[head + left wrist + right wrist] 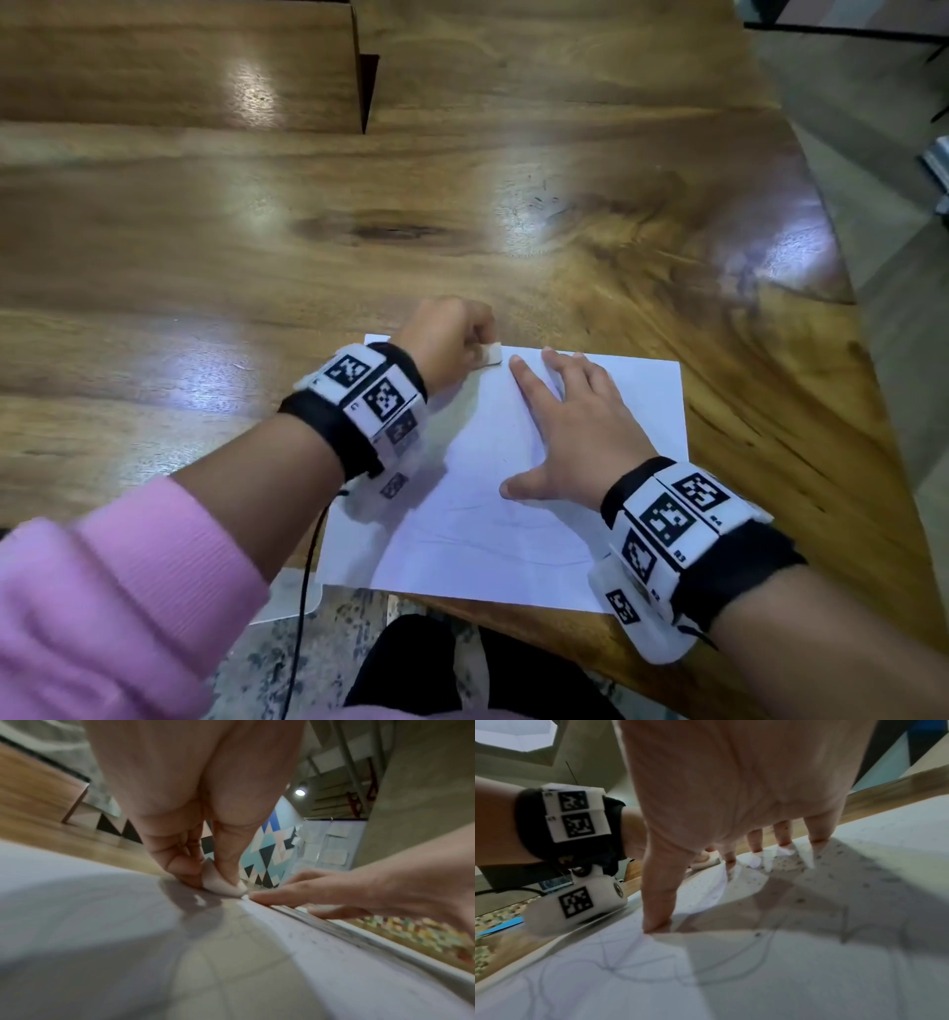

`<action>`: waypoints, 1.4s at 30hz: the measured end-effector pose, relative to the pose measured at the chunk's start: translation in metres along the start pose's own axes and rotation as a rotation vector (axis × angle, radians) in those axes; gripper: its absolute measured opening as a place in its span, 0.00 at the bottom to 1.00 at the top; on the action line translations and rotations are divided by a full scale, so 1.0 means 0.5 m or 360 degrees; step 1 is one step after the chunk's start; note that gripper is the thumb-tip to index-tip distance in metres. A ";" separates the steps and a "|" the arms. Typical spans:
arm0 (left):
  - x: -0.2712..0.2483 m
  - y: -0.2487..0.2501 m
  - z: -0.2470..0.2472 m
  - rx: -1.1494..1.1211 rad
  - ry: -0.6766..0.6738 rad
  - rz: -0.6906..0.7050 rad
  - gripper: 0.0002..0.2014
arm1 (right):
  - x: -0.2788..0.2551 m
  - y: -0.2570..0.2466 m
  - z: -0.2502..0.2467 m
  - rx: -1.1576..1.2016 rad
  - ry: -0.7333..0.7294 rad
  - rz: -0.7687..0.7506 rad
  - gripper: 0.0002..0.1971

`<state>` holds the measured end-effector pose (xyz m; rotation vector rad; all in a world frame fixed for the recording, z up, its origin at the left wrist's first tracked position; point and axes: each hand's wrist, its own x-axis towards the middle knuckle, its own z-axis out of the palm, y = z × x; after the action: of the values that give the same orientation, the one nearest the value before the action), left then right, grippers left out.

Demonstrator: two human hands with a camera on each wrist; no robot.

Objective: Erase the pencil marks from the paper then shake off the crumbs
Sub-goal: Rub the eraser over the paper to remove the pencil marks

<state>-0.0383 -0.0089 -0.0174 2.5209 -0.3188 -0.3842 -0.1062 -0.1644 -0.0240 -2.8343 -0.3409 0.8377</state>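
Your left hand (448,336) pinches a small white eraser (490,354) between thumb and curled fingers, and the left wrist view shows the eraser's (221,885) lower edge pressed down on the sheet of paper (518,493) at its far edge. The eraser sits just left of your right index fingertip, close to it; whether the two touch is not clear.

Your right hand (575,426) lies flat on the paper with fingers straight and spread, grasping nothing. Its fingertips (755,846) rest near the far edge of the sheet and the thumb (658,902) points left across the middle, its tip down on the surface.

The paper lies on the near right part of the wooden table (308,231), its near left corner reaching over the table's edge. Faint curved pencil lines (618,969) cross the near half of the sheet, seen best from the right wrist. Small dark crumbs (800,888) are scattered over the paper around your right hand.

Both wrists carry black bands with white marker blocks; the left one (369,395) hovers over the left side of the sheet, and a thin black cable (308,565) hangs from it past the near edge of the table. A pink sleeve (102,606) covers your left forearm.
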 end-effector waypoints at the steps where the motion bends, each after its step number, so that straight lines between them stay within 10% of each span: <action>1: 0.003 -0.002 -0.001 0.0017 -0.0018 -0.0005 0.03 | 0.001 -0.001 -0.001 -0.0008 -0.0003 0.0003 0.61; 30: -0.011 0.007 -0.008 0.0091 -0.0029 -0.0041 0.06 | 0.010 -0.025 0.012 -0.0014 0.0082 -0.0116 0.65; 37: -0.180 -0.041 0.038 0.0083 -0.0286 0.0153 0.05 | 0.012 -0.028 0.013 -0.0028 0.0085 -0.0101 0.65; 42: -0.042 -0.022 0.004 0.0054 -0.0079 0.0031 0.05 | 0.013 -0.028 0.014 -0.0052 0.0087 -0.0100 0.66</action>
<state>-0.0569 0.0057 -0.0208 2.5423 -0.3719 -0.4373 -0.1071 -0.1483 -0.0302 -2.8542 -0.4377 0.7474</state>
